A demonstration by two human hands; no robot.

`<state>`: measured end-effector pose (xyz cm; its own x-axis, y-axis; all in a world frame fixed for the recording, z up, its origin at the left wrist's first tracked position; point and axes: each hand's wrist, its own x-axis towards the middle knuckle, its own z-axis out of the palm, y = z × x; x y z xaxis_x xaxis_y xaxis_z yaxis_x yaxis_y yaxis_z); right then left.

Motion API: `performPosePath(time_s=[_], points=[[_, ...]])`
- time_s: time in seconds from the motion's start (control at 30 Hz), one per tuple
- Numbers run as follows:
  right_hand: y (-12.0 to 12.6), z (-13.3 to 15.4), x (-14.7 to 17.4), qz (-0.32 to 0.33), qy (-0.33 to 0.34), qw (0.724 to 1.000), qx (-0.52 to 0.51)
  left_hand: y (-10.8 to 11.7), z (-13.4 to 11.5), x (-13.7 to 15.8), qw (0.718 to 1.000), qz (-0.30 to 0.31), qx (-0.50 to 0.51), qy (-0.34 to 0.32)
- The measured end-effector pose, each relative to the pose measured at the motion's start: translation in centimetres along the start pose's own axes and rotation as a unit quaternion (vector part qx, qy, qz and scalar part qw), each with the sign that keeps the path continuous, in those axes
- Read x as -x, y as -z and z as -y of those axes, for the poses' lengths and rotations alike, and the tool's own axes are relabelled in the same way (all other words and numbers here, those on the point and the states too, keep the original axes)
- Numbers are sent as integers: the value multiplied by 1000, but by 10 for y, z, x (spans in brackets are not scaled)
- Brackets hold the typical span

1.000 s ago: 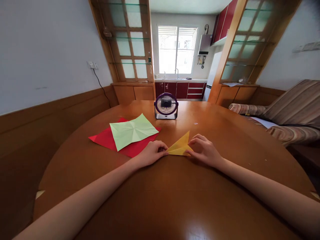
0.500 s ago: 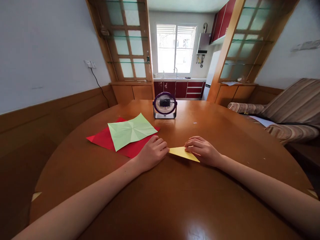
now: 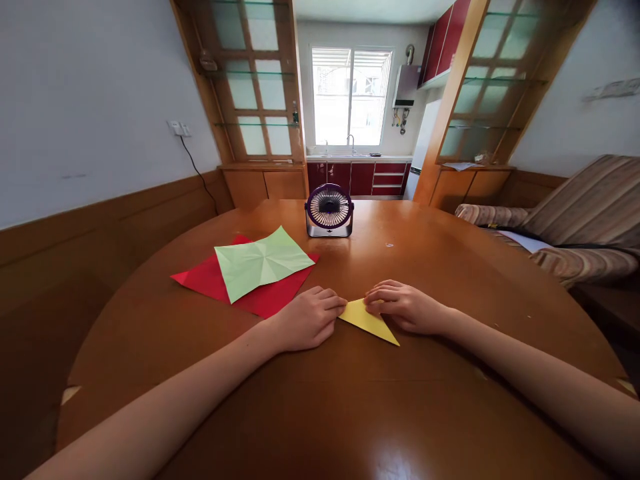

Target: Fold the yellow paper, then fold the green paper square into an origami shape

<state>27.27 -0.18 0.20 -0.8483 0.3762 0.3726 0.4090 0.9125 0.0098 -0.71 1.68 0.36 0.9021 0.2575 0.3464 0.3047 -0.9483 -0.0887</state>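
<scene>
OK, far L of frame first: wall outlet up on the wall, nothing to do w/ the handwork AFAICT. Moving in, L of centre: red paper flat on the round table, light-green paper lying over it at an angle, creases meeting mid-sheet, corners a bit lifted. Both sit off to one side, prob. so they don't crowd the work spot; the green one's edge runs close to the L hand, red even closer.

Now the L hand, just L of centre, lower half: palm down, fingertips on the L end of the yellow paper. Looks like it's there to anchor that end, though can't tell if it's pinching or just pressing; thumb's mostly hidden.

Upper centre, small purple fan stands upright at the table's far side, well beyond both hands, facing this way, maybe for air; can't tell if it's on.

Yellow piece itself: centre, slightly R, folded narrow, pointed tip aimed lower R, between the two hands. R hand, R of centre: bent fingers on the paper's upper edge, prob. steadying the fold from the opp. side; pinch or press, can't tell. Hands apart, one sheet bridging 'em.

Far R, striped armchair, clear of the table work.
</scene>
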Motion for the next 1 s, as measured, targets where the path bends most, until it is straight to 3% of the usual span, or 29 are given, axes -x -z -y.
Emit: performPosePath(time_s=[0.4,0.73,1.0], points=[[-9,21,-12,-16,-55,998,-37,-9,6,-2,997,-47,54,9],[0,28,-18,-12,-81,996,-42,-8,7,-3,997,-60,-39,-30],[9,31,-14,32,-92,994,-43,-10,2,-5,997,-58,-44,9]])
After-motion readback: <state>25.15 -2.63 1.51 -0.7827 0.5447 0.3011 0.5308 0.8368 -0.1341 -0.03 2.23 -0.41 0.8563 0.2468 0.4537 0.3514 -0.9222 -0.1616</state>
